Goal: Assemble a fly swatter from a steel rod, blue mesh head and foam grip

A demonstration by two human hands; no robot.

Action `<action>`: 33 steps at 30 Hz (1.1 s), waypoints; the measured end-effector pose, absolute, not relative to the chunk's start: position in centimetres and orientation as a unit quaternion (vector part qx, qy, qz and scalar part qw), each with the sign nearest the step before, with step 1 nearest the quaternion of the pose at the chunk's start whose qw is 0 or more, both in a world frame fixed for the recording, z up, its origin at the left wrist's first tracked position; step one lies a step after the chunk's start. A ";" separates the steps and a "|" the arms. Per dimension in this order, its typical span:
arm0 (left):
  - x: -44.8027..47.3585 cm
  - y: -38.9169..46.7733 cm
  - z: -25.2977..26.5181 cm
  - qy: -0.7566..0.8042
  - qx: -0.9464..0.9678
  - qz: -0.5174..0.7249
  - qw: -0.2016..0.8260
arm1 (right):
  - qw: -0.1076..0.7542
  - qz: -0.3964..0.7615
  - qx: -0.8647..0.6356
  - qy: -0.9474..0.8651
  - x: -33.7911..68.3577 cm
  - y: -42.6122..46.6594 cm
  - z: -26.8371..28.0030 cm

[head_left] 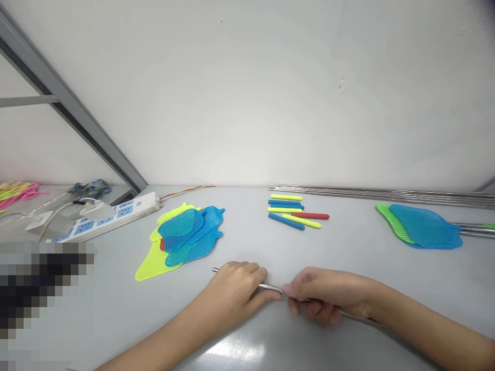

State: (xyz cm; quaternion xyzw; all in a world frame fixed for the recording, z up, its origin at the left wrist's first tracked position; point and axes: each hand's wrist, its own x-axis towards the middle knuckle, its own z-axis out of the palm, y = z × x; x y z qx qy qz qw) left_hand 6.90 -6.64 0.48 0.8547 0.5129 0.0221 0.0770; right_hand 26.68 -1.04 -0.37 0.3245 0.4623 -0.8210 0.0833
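A thin metal rod [270, 287] runs between my two hands, low over the grey table. My left hand [237, 286] is closed around it from above, and one rod end pokes out to the left. The fingers of my right hand [323, 294] pinch the rod close to my left thumb; it continues under the right wrist. Beyond my left hand lie loose fly swatter heads [193, 234] in blue and yellow, with a bit of red showing. Several slim handle sleeves [297, 210], yellow, blue and red, lie behind my hands.
Along the wall at the back right rests a bundle of metal rods [371, 194]. Blue and green fly swatters [429, 226] with rods attached lie at the right. A white power strip [124, 214] with cables is at the left, beside a slanted metal frame [77, 108].
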 end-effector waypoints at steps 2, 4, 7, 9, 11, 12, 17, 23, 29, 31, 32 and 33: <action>6.9 -6.6 0.4 0.521 0.850 0.031 0.077 | 0.081 -0.822 0.323 0.462 26.7 -1.0 -0.3; 6.9 -6.6 0.5 0.531 0.843 0.038 0.073 | 0.081 -0.823 0.322 0.461 26.7 -1.1 -0.3; 6.9 -6.6 0.5 0.574 0.816 0.055 0.047 | 0.069 -0.820 0.324 0.467 26.7 -1.1 -0.3; 7.0 -6.6 0.6 0.607 0.792 0.062 0.034 | 0.057 -0.816 0.328 0.473 26.7 -1.1 -0.3; 7.1 -6.7 0.5 0.624 0.778 0.060 0.032 | 0.047 -0.812 0.332 0.477 26.7 -1.2 -0.3; 7.1 -6.7 0.5 0.627 0.776 0.056 0.033 | 0.045 -0.811 0.333 0.478 26.7 -1.2 -0.2; 7.2 -6.6 0.1 0.613 0.789 0.025 0.026 | 0.048 -0.808 0.332 0.484 26.7 -1.3 -0.5; 7.2 -6.7 -0.4 0.573 0.819 0.006 0.034 | 0.067 -0.800 0.329 0.497 26.9 -1.4 -0.8; 7.6 -7.5 -1.4 0.603 0.796 0.002 0.055 | 0.089 -0.775 0.348 0.520 26.9 -1.3 -0.9; 7.9 -7.7 -1.6 0.611 0.789 -0.001 0.070 | 0.090 -0.766 0.356 0.527 26.9 -1.4 -1.0; 8.0 -7.8 -1.7 0.615 0.784 -0.002 0.077 | 0.091 -0.764 0.359 0.528 26.9 -1.4 -1.1; 8.1 -7.9 -1.7 0.622 0.779 -0.004 0.084 | 0.090 -0.763 0.361 0.529 26.9 -1.6 -1.2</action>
